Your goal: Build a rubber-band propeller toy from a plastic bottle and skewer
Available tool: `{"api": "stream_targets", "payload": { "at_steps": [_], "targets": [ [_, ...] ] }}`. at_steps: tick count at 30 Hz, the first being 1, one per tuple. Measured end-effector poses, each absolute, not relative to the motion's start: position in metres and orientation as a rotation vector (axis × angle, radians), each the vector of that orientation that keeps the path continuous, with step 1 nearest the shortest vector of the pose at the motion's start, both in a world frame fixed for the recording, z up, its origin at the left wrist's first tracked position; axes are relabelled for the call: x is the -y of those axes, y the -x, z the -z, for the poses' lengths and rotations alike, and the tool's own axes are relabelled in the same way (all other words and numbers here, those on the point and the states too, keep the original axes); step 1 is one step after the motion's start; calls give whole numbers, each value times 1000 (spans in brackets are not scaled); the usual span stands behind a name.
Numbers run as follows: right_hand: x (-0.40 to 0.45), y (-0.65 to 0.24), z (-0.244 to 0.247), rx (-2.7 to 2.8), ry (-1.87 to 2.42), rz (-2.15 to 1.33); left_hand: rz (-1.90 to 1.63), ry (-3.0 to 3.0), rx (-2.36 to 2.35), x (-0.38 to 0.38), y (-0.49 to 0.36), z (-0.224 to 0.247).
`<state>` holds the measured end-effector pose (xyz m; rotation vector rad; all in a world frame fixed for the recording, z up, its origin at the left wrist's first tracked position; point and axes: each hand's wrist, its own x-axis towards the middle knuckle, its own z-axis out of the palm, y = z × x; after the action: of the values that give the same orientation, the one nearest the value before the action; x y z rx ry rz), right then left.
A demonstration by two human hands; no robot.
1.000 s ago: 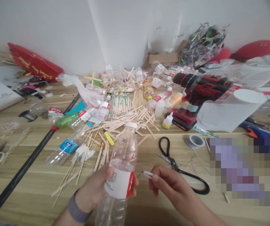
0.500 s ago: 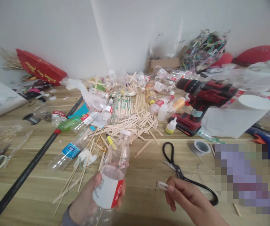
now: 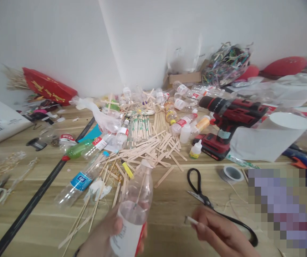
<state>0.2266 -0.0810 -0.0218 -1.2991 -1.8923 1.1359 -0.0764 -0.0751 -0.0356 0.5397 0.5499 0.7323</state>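
Note:
My left hand [image 3: 107, 232] is wrapped round a clear plastic bottle [image 3: 139, 185] with a white and red label. The bottle leans a little to the right, and a thin stick shows inside it. Between the thumb and fingers of my right hand [image 3: 212, 228] is a small white strip [image 3: 192, 220] with a thin dark hooked end; its exact kind is unclear. Partly behind that hand lie black-handled scissors [image 3: 196, 182], spread open on the wooden table [image 3: 169, 214]. The strip and the bottle are apart.
Loose wooden sticks [image 3: 148, 146] and several plastic bottles cover the table's middle. A red cordless drill [image 3: 230, 110] stands at right, near a small glue bottle [image 3: 195, 149] and a spool [image 3: 231, 174]. A long black pole [image 3: 35, 200] crosses the left side.
My left hand and the bottle have moved down and slightly right. My right hand, still pinching the white strip, has shifted a little right and down. The whole view has shifted slightly.

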Motion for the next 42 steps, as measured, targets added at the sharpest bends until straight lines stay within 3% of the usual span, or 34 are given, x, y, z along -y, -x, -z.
{"api": "stream_targets", "payload": {
  "at_steps": [6, 11, 15, 22, 42],
  "targets": [
    [74, -208, -10, 2386, 1015, -280, -778, -592, -766, 82, 68, 17],
    [49, -198, -30, 2616, 779, -33, -668, -612, -786, 87, 61, 6],
    [35, -199, -40, 2765, 769, -140, -618, -546, -762, 89, 62, 8],
    [28, -210, -42, 2643, 761, -701, -558, -478, -705, 91, 64, 16],
    [58, -267, 2, 2064, 1272, -1153, -840, -464, -305, 82, 88, 29]
  ]
}}
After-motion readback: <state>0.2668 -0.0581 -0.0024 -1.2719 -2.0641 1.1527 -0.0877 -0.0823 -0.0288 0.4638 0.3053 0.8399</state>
